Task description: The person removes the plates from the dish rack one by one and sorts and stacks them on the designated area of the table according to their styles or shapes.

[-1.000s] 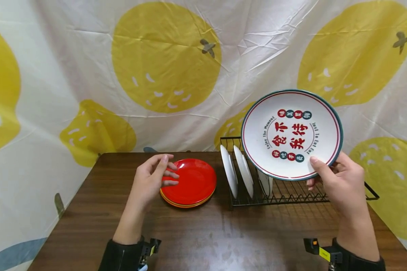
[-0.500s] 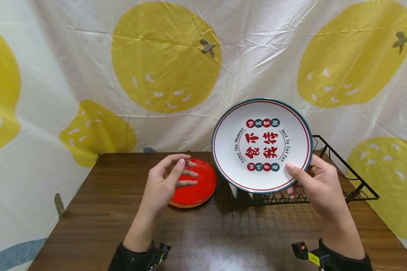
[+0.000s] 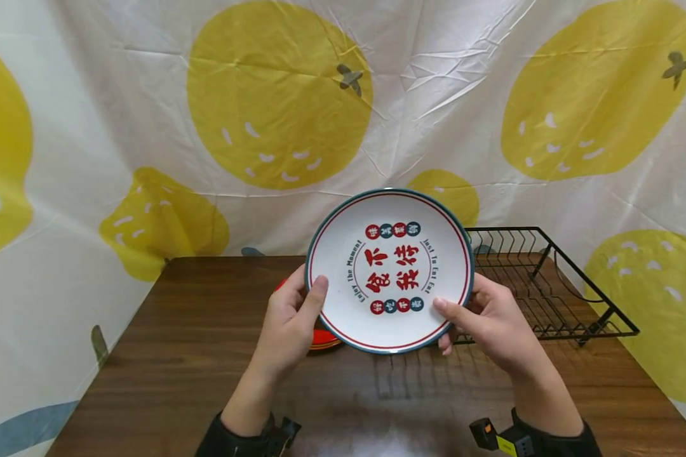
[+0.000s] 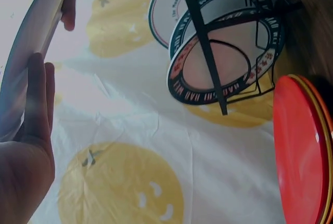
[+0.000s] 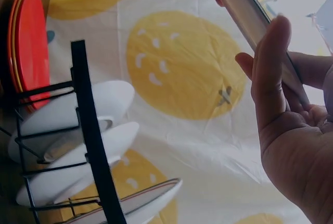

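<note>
A round white plate (image 3: 390, 270) with a teal rim, a red ring and red lettering is up in front of me, its face tilted towards the head camera. My left hand (image 3: 288, 317) grips its left edge, thumb on the front, with straight fingers behind it in the left wrist view. At the lower right edge my right hand (image 3: 494, 320) pinches it, the thumb (image 3: 454, 311) over the face. Behind the plate, a stack of red, yellow and orange plates (image 3: 324, 339) on the table is mostly hidden; the left wrist view shows its red top plate (image 4: 299, 151).
A black wire dish rack (image 3: 587, 280) stands on the right of the wooden table (image 3: 166, 355). Several white plates (image 5: 99, 140) stand on edge in it, seen from both wrists but hidden in the head view. A lemon-printed cloth (image 3: 286, 228) hangs behind.
The white plate has moved left and down in my right hand, from over the rack to the middle. My left hand has come right and now grips the plate's left edge.
</note>
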`<action>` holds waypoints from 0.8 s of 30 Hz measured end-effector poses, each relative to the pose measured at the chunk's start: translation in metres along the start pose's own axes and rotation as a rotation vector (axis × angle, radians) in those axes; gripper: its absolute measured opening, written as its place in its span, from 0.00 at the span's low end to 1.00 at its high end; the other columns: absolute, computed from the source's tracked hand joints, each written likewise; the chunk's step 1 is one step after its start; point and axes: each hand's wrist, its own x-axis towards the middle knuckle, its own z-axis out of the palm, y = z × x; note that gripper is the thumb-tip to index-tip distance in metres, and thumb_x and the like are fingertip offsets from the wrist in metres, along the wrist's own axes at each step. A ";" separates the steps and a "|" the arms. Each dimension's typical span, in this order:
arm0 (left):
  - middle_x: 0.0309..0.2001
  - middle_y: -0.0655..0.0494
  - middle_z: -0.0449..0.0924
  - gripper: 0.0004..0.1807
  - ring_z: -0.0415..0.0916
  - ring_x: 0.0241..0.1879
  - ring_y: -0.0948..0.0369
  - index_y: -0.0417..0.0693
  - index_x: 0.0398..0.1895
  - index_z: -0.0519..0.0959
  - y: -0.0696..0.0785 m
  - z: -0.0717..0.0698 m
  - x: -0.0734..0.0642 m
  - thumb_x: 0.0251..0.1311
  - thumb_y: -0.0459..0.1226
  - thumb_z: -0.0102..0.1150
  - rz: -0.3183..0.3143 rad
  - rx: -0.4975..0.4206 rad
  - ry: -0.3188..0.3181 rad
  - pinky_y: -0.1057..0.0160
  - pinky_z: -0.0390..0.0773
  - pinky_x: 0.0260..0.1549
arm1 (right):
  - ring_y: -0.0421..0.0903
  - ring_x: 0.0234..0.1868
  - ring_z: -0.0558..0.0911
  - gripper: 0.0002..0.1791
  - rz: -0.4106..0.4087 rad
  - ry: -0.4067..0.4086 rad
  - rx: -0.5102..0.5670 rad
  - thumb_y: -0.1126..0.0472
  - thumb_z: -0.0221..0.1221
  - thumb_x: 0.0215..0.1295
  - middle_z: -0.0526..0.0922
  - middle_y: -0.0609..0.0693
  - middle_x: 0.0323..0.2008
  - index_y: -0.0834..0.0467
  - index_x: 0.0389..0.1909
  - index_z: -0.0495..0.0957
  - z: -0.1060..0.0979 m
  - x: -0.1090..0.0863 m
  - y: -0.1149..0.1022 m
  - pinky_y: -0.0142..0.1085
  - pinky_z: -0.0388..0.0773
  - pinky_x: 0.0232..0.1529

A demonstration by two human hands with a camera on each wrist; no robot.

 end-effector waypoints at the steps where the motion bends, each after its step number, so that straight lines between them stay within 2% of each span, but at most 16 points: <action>1: 0.51 0.34 0.85 0.20 0.87 0.39 0.62 0.38 0.72 0.72 0.001 -0.001 -0.001 0.84 0.37 0.47 0.013 0.010 -0.004 0.63 0.92 0.41 | 0.44 0.19 0.86 0.18 0.015 -0.019 0.003 0.72 0.56 0.78 0.91 0.48 0.35 0.75 0.63 0.69 0.001 0.000 0.000 0.46 0.87 0.19; 6: 0.48 0.33 0.86 0.21 0.88 0.37 0.62 0.37 0.72 0.71 0.004 -0.006 -0.001 0.85 0.38 0.44 0.032 0.018 -0.029 0.62 0.92 0.39 | 0.44 0.21 0.87 0.19 0.068 -0.071 0.042 0.71 0.56 0.79 0.91 0.49 0.37 0.76 0.63 0.68 0.002 0.001 0.000 0.47 0.88 0.21; 10: 0.49 0.32 0.86 0.21 0.88 0.37 0.62 0.37 0.73 0.71 0.003 -0.010 0.000 0.85 0.37 0.44 0.022 -0.001 -0.037 0.61 0.92 0.40 | 0.46 0.23 0.88 0.17 0.087 -0.099 -0.003 0.69 0.55 0.80 0.91 0.50 0.37 0.77 0.61 0.70 -0.001 0.001 -0.001 0.46 0.90 0.26; 14: 0.51 0.31 0.85 0.22 0.88 0.37 0.62 0.36 0.74 0.70 0.002 -0.011 0.001 0.85 0.36 0.45 0.013 -0.004 -0.043 0.62 0.92 0.40 | 0.45 0.35 0.91 0.21 0.080 -0.073 -0.032 0.66 0.51 0.84 0.90 0.48 0.43 0.77 0.67 0.68 -0.007 0.000 -0.001 0.40 0.92 0.37; 17: 0.51 0.31 0.84 0.22 0.87 0.37 0.62 0.35 0.74 0.70 0.001 -0.011 0.001 0.84 0.36 0.46 0.005 -0.001 -0.052 0.64 0.92 0.40 | 0.42 0.48 0.90 0.24 0.054 -0.047 0.060 0.63 0.45 0.87 0.87 0.48 0.53 0.74 0.74 0.64 -0.012 -0.001 0.000 0.36 0.91 0.49; 19: 0.52 0.30 0.84 0.22 0.86 0.37 0.62 0.35 0.73 0.70 0.000 -0.011 0.001 0.84 0.36 0.45 0.002 -0.003 -0.059 0.63 0.92 0.40 | 0.41 0.52 0.89 0.25 0.014 -0.054 0.150 0.62 0.41 0.88 0.85 0.49 0.57 0.72 0.76 0.64 -0.016 -0.001 0.001 0.36 0.90 0.53; 24: 0.52 0.31 0.84 0.22 0.87 0.38 0.61 0.35 0.73 0.70 -0.002 -0.009 0.001 0.85 0.37 0.46 -0.026 -0.029 -0.083 0.62 0.92 0.40 | 0.41 0.49 0.87 0.26 -0.057 -0.126 0.309 0.63 0.33 0.89 0.83 0.50 0.57 0.67 0.75 0.69 -0.021 0.000 0.005 0.37 0.91 0.50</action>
